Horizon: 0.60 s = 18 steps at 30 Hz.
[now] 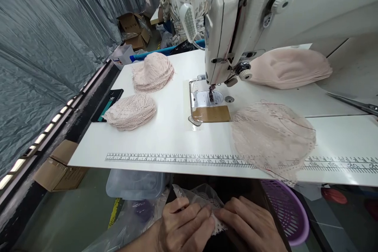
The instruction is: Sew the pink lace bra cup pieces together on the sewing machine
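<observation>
Below the front edge of the sewing table, my left hand (187, 222) and my right hand (248, 220) pinch one piece of sheer lace fabric (206, 193) between them. Its scalloped edge hangs out between my fingers, and the rest is partly hidden by them. On the table ahead stands a white sewing machine (220, 39), its presser foot over the metal needle plate (206, 98). To the right of the plate, a pale pink lace piece (273, 138) lies spread flat, with loose red threads, and overhangs the front edge.
Two stacks of pink lace pieces (153, 71) (131, 111) sit at the left, beside a phone-like black item (109, 104). Pink foam cups (291, 67) and scissors (352, 102) lie at right. A purple basket (288, 212) stands below. A person (186, 0) is behind the machine.
</observation>
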Available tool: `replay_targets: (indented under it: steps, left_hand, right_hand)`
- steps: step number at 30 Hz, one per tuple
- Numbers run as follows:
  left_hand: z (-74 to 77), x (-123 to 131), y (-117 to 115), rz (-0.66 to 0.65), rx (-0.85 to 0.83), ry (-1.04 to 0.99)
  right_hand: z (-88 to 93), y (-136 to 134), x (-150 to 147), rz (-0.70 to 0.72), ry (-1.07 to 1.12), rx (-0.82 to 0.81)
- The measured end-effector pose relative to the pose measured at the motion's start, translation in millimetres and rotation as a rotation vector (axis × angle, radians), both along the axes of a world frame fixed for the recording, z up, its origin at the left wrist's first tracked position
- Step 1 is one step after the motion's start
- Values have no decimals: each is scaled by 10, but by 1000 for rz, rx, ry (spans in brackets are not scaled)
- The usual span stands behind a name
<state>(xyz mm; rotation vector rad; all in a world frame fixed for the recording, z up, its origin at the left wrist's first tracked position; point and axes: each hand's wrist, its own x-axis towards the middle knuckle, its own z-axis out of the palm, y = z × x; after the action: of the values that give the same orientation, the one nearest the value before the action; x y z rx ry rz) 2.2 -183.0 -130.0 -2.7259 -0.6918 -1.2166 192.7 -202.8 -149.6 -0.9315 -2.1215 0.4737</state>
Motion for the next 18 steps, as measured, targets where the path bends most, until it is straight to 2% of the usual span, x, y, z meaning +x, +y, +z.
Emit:
replay_targets:
  steps: [5,8,12,15,18]
  left_hand:
    - [6,-22,-13,2,9,-28]
    - [21,-24,-2,12,-48,-104]
    - [12,-40,-6,41,-121,-109]
    - [5,-45,-14,81,-231,-155]
    - [43,-44,12,53,-412,-188]
  right_hand:
    - [-82,-54,15,-45,15,69]
    - [-99,-72,18,-64,16,77]
    - [-73,-58,-1,-75,-22,85]
    - [-15,-15,-44,-93,-15,58]
    - [42,30,-82,-41,31,-34]
